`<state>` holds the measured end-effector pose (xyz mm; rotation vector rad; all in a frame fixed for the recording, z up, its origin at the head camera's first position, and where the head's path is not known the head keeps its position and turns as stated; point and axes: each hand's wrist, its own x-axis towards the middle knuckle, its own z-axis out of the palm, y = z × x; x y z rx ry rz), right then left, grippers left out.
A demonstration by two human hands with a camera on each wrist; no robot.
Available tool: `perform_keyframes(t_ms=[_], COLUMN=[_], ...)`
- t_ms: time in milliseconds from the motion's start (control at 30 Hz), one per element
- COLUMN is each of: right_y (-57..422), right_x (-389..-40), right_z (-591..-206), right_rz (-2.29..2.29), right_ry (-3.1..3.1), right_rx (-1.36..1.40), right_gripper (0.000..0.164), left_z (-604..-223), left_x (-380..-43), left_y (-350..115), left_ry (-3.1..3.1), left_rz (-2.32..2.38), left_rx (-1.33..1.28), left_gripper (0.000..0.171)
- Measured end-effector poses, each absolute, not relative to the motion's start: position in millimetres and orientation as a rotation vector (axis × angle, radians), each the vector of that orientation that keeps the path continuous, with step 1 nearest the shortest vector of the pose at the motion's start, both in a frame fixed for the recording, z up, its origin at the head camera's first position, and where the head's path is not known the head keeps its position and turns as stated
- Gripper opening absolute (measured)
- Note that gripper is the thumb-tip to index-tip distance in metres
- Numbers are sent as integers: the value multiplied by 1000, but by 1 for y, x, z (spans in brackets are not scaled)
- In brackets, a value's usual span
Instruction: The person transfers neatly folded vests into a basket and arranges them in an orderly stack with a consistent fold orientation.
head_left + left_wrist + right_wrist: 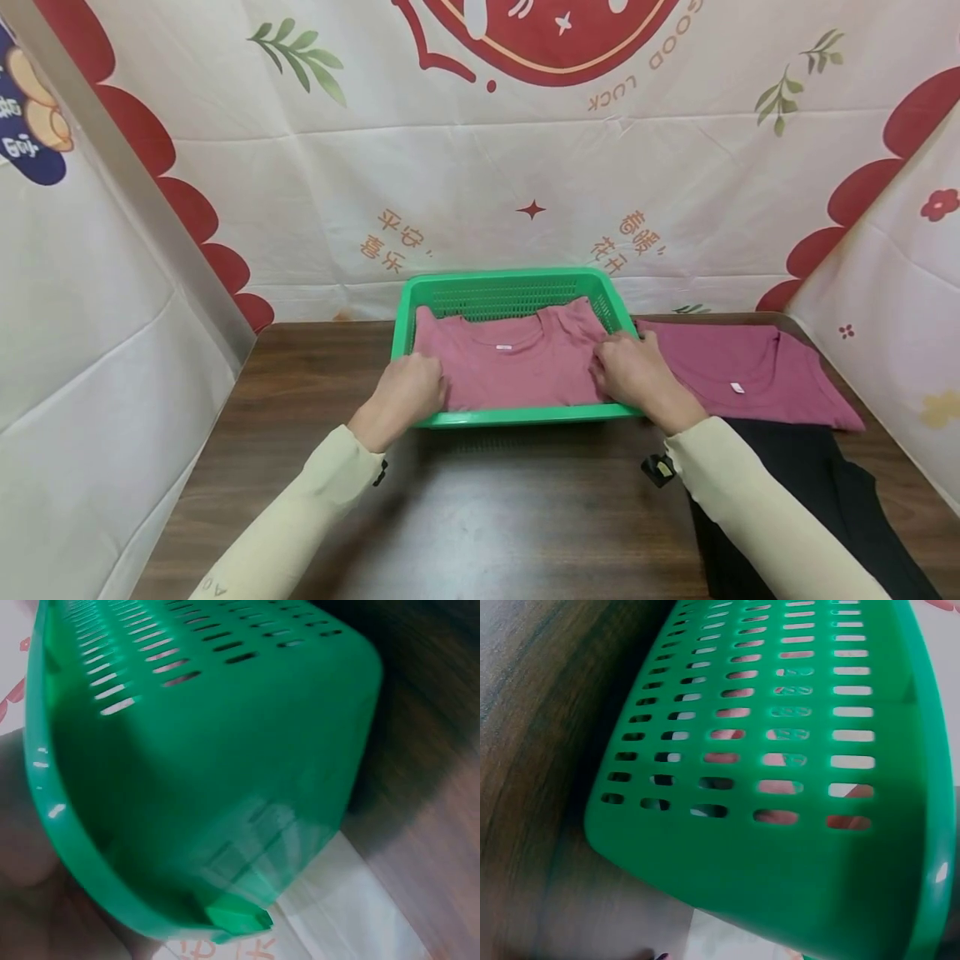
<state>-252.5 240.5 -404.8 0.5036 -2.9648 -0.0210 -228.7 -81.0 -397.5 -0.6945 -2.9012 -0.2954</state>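
Note:
A folded pink T-shirt (510, 362) lies in a green plastic basket (525, 414), its neckline and small white label facing up. At the basket's left front corner, my left hand (408, 389) reaches over the rim with curled fingers gripping the shirt's left side. My right hand (632, 371) reaches over the opposite side, fingers bent, and holds the shirt's right edge. Its fingertips are partly hidden. The left wrist view shows the basket's outer wall (225, 765), with part of the hand blurred beyond the rim. Slotted basket wall (742, 862) fills most of the right wrist view.
Right of the basket lies a darker pink shirt (742, 375), folded, with a white label. Black folded clothing (810, 483) lies nearer, partly beneath my right forearm. The brown wooden table (480, 517) meets printed white cloth (480, 192) at the back and sides.

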Motion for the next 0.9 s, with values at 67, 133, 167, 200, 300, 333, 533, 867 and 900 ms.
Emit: perform_keyframes(t_ms=[67,133,167,200,300,333,533,867,900], right_y=[241,242,243,243,244,244,247,259,260], right_x=[-252,-251,-251,-250,-249,-248,-245,-230,-228], right_z=[-406,-407,-408,-408,-408,-408,-410,-405,-405], right_rz=[-13,13,44,84,237,283,453,629,645], right_ry=[-2952,-2941,-2942,-2945,-2959,-2963,-2905,-2676,-2675], right_rx=[512,514,513,508,482,471,461,585,582], right_gripper=[23,22,21,19,17,18,21,21,22], left_z=[-400,-402,-404,-405,-409,-410,-415,-412,-412], left_x=[-228,-228,-229,-230,-235,-236,-239,-230,-229], left_y=[-82,-84,-85,-87,-90,-91,-93,-89,-88], left_ry=[-2867,-2841,-2834,-2831,-2840,-2841,-2800,-2645,-2630], left_rz=[-303,-333,-350,-370,-435,-459,-522,-562,-573], left_rx=[-715,-735,-744,-753,-782,-793,-836,-918,-930], left_gripper=[41,42,43,43,44,45,45,19,16])
